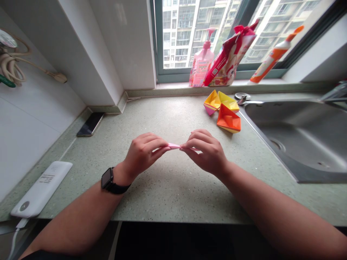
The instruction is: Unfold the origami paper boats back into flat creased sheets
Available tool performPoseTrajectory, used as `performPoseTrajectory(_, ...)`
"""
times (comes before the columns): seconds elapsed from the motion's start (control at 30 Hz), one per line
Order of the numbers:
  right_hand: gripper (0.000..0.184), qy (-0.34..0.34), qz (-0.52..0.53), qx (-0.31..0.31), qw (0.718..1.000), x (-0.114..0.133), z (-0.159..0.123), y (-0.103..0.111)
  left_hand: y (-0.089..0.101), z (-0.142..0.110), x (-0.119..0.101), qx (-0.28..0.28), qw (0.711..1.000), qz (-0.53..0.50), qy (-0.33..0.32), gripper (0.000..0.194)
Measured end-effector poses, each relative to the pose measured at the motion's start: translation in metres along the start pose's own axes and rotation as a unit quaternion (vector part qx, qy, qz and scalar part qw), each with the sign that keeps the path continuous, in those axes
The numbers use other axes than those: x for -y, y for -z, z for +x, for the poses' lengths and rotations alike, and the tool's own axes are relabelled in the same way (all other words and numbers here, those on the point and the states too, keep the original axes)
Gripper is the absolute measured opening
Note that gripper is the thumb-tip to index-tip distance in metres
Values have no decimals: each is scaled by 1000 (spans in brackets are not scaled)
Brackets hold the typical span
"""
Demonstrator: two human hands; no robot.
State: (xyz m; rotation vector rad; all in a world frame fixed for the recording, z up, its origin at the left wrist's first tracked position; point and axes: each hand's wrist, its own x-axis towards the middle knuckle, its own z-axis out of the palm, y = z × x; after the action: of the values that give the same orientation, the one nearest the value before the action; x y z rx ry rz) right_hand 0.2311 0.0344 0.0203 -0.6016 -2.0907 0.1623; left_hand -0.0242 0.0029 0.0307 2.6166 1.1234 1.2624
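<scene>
And there it was: folded pink paper over the counter, prob. light, thin, easily crushed, best held by its edges. L hand pinched one end; R hand's grip pinched farther along. Beyond, nr the steel sink, stood pump bottle w/ pink contents, beside red pouch, insides hidden.

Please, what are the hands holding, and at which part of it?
A thin piece of pink paper: the left hand pinches its left end, the right hand grips nearer its right end.
</scene>
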Motion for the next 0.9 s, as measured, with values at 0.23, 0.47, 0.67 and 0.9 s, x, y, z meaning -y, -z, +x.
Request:
performPoseTrajectory(0.23, 14, 2, -1, -8, 1000, 0, 1, 4, 2, 1, -2, -21, 1000, 7, -9, 10)
performPoseTrajectory(0.47, 4, 41, -10, 13, 999, 5, 2, 0, 0, 0, -10, -8, 999, 15, -41, 9)
performPoseTrajectory(0.67, 8, 62, -9, -17, 998, 10, 4, 0, 0, -1, -10, -32, 998, 8, -51, 11)
performPoseTrajectory(0.9, 10, 81, -21, -14, 996, 12, 3, -1, 0, -1, -11, -30, 998, -6, -62, 3)
